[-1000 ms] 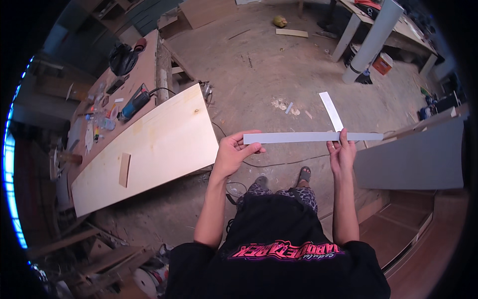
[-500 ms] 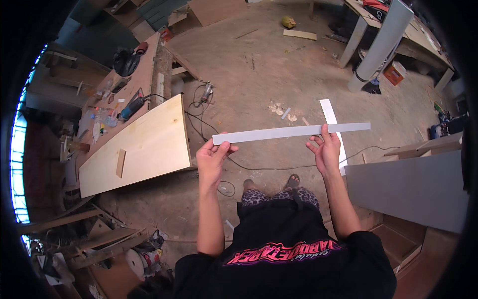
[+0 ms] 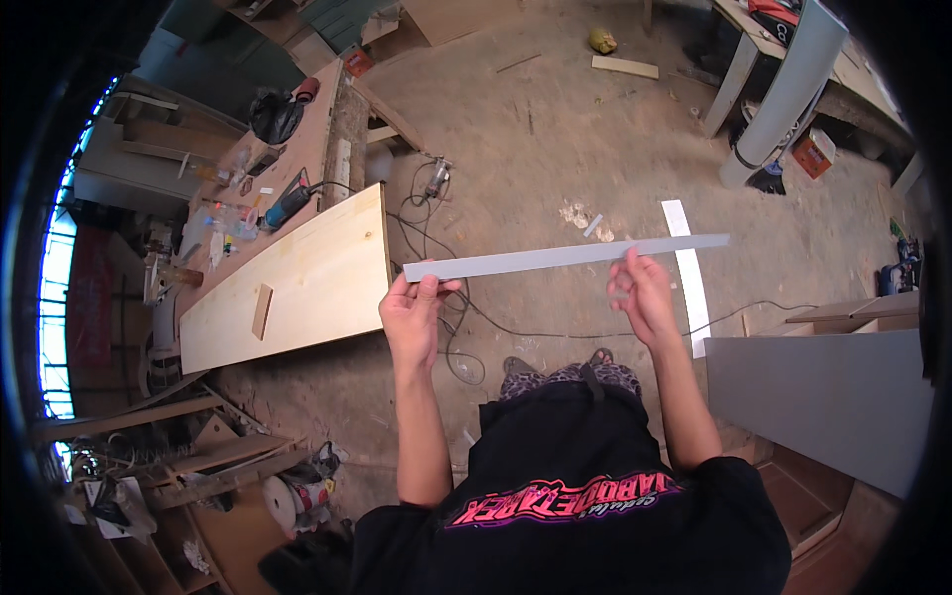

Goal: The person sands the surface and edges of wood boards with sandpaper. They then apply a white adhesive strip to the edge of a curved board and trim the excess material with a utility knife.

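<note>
A long, thin grey strip (image 3: 526,260) stretches level in front of me, above the floor. Its left end is pinched between the thumb and fingers of my left hand (image 3: 411,317), which is closed on it. My right hand (image 3: 647,296) grips the strip nearer its right end, thumb and a fingertip at the edge and the other fingers curled loosely and slightly blurred. Past that hand the strip's free end crosses in front of a white strip (image 3: 688,288) lower down, beside the grey cabinet panel.
A pale wooden board (image 3: 317,268) with a small wood block (image 3: 262,311) leans out from the workbench (image 3: 297,129) at left. A blue power tool (image 3: 290,202) lies there. Cords (image 3: 555,334) cross the floor. At right stands a grey cabinet (image 3: 813,397); a grey tube (image 3: 788,94) stands farther back.
The view has swung slightly left, so the surroundings sit farther right. Both hands still hold the grey strip, and my right hand has shifted a little inward along it.
</note>
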Motion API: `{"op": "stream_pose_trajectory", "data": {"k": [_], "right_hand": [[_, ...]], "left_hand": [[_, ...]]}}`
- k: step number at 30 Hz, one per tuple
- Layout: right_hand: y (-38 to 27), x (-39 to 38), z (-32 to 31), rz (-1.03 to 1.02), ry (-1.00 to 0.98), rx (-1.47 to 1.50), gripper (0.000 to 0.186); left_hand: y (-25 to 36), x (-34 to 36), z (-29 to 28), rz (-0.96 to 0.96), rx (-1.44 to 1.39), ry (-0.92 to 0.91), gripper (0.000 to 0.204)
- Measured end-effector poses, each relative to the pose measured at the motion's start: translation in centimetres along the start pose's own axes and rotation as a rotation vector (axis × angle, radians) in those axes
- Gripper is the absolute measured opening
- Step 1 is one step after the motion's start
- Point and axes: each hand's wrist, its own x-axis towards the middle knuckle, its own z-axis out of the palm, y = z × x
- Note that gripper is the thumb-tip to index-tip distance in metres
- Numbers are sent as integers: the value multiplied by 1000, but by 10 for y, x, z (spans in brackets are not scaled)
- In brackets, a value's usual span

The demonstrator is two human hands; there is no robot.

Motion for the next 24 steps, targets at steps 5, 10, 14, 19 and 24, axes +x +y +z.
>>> {"op": "stream_pose_trajectory", "data": {"k": [5,10,14,19,24], "right_hand": [[-22,-15,33,39,-289,-745,28],[-24,-8,112,-875,-262,-936,19],[-28,3,152,-737,-465,-901,17],[-13,2,167,-409,-486,-668,17],[0,1,189,-421,-472,-672,20]], "left_hand": [[24,14,-12,59,-18,-49,19],[48,23,-24,61,50,-181,17],[69,29,-30,55,78,-254,22],[77,25,-39,85,27,-206,26],[53,3,-26,67,181,-141,22]]}}
